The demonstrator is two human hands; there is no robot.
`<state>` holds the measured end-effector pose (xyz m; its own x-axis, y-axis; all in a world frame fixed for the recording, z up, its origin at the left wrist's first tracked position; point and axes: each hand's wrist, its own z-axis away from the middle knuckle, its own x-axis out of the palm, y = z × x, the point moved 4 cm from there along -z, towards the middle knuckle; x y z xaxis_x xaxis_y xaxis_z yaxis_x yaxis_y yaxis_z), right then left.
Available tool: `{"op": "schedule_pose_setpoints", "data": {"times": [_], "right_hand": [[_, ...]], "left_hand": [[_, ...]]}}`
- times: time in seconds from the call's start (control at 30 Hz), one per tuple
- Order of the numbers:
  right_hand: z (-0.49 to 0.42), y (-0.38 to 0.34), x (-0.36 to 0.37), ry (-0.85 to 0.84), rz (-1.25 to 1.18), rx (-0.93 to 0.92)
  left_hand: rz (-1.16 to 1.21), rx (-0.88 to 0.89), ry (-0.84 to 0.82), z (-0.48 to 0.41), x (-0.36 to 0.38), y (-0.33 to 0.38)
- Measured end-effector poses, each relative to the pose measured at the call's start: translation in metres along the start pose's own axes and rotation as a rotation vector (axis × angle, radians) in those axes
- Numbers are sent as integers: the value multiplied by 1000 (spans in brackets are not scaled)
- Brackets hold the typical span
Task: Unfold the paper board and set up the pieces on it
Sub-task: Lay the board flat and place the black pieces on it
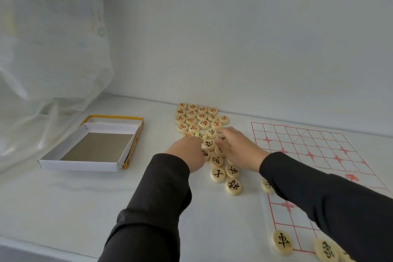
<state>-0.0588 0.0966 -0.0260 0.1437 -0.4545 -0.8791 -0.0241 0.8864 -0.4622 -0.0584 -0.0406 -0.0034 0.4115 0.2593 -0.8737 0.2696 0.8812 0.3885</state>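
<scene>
The paper board (308, 144), white with a red grid, lies unfolded on the right of the white surface. Left of it sits a cluster of round wooden pieces: red-lettered ones (197, 117) at the back, black-lettered ones (218, 174) nearer me. My left hand (187, 153) is curled down onto the black pieces in the middle of the cluster, its fingertips hidden. My right hand (238, 147) reaches in from the right, and its fingers and thumb pinch one piece (222, 139). Two black pieces (282, 242) stand on the board's near-left edge, and another piece (266, 185) shows beside my right sleeve.
An open white cardboard box (91, 147), nested in its yellow-edged lid, sits on the left. A sheer curtain (53, 49) hangs at the far left. A plain wall runs close behind the pieces and the board.
</scene>
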Motion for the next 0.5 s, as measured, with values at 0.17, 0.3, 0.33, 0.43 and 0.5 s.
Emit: {"op": "schedule_pose_setpoints", "data": {"times": [0.17, 0.3, 0.33, 0.43, 0.5], "right_hand": [[-14, 2, 7, -70, -197, 26], [-9, 11, 6, -50, -232, 39], [-8, 12, 5, -40, -229, 36], [-8, 9, -3, 14, -190, 4], [-11, 6, -8, 63, -150, -10]], "left_hand": [[100, 0, 13, -1, 5, 1], [136, -32, 22, -5, 13, -3], [139, -40, 26, -5, 14, -4], [122, -46, 24, -4, 14, -3], [91, -24, 28, -4, 14, 0]]}}
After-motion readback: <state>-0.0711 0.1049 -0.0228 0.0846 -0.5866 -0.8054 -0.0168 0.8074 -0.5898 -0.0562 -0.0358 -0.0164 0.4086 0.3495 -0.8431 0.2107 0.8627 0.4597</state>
